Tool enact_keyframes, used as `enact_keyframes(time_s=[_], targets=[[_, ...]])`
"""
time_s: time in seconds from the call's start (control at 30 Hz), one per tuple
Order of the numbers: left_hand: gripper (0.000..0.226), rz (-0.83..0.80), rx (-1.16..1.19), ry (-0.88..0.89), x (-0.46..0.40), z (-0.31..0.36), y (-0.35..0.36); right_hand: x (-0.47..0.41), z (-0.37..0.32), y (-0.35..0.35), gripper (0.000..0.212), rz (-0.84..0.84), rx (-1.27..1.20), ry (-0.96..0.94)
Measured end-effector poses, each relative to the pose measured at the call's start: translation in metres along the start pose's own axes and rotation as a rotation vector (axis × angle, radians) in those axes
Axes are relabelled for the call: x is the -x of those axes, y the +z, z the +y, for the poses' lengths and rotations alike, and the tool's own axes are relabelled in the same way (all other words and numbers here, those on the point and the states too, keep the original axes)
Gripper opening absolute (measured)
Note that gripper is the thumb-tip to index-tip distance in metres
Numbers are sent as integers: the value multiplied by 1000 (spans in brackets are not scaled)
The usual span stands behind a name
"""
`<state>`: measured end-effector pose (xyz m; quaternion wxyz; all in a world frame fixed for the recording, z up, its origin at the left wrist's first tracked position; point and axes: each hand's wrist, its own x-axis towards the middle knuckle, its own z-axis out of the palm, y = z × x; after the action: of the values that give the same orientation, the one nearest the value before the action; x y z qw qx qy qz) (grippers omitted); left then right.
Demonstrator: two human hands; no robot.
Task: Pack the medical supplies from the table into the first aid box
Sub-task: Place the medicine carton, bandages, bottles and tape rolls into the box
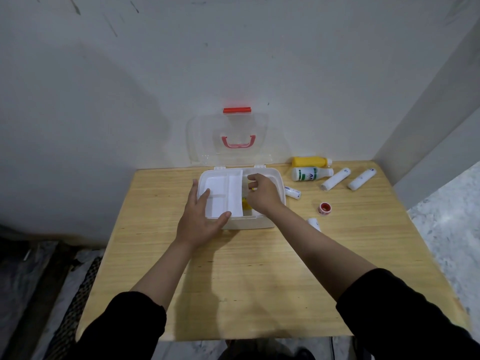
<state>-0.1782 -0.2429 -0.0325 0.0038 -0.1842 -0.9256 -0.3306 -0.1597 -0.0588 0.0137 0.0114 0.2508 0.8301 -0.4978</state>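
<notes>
The white first aid box [270, 224] lies open on the wooden table, its clear lid [207, 141] with a red handle leaning on the wall. A white divided tray [220, 193] fills its left half. My left hand [200, 219] rests open on the tray's front left corner. My right hand [262, 193] reaches into the right half, fingers curled around something small; a yellow item [244, 203] shows under it. To the right lie a yellow bottle [310, 161], a white bottle [310, 174], several white bandage rolls [335, 179] and a red tape roll [324, 208].
The table stands against a white wall, with a second wall close on the right. Its right edge [415, 229] drops to a speckled floor. A small white roll [314, 223] lies just right of my right forearm.
</notes>
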Motion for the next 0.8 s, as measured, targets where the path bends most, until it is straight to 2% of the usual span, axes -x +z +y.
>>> enact_keyframes(time_s=[0.17, 0.33, 0.4, 0.5, 0.67, 0.8], targets=[[86, 4, -9, -4, 0, -1, 2, 0, 4, -5, 45, 24, -48, 7], [84, 10, -6, 3, -1, -3, 3, 14, 14, -42, 28, 303, -90, -298], [82, 17, -5, 2, 0, -2, 3, 14, 33, -62, 23, 405, -63, -340], [82, 19, -11, -12, 0, -1, 3, 1, 69, -91, 24, 473, 86, -263], [82, 20, -33, -18, -1, 0, 3, -31, 114, -128, 38, 445, 392, 32], [83, 30, -32, -17, 0, -2, 2, -47, 128, -130, 39, 427, 268, 162]])
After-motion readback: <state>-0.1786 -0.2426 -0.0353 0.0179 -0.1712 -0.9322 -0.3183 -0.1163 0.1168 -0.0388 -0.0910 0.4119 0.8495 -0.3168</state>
